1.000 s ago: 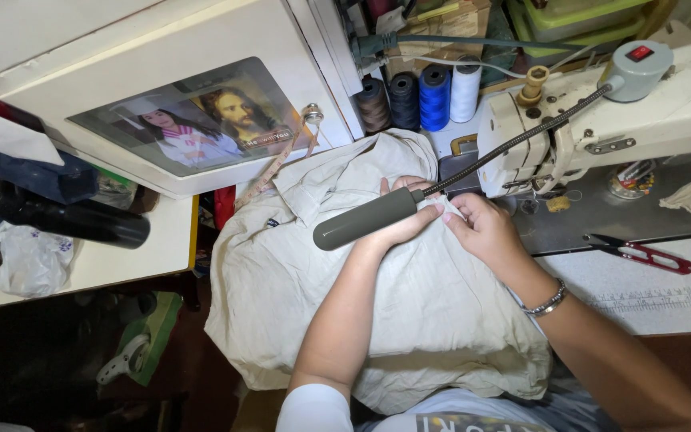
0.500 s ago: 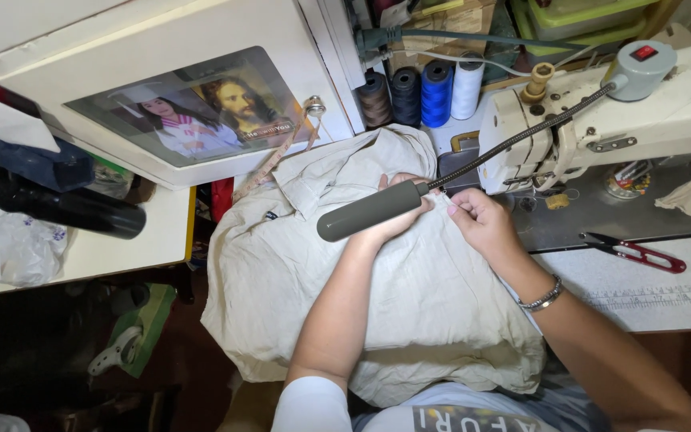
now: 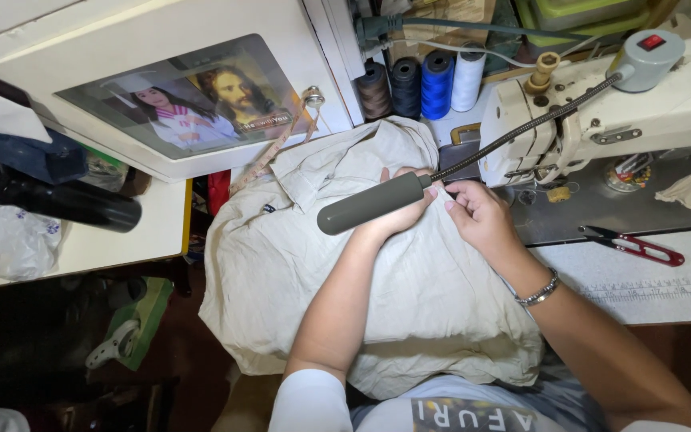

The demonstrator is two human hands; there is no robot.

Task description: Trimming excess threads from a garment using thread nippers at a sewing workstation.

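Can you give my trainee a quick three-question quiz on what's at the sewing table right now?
1. True or false: the red-handled scissors lie on the table, apart from both hands.
2. Which thread spool stands furthest right: A brown, B blue, C white?
3. What do the left hand and right hand rest on?

Key: 1 true. 2 C. 3 the beige garment, beneath the grey lamp head.

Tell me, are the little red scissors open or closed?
Closed. The red-handled scissors lie flat on the sewing table, blades together in one point, untouched; both hands are on the beige cloth.
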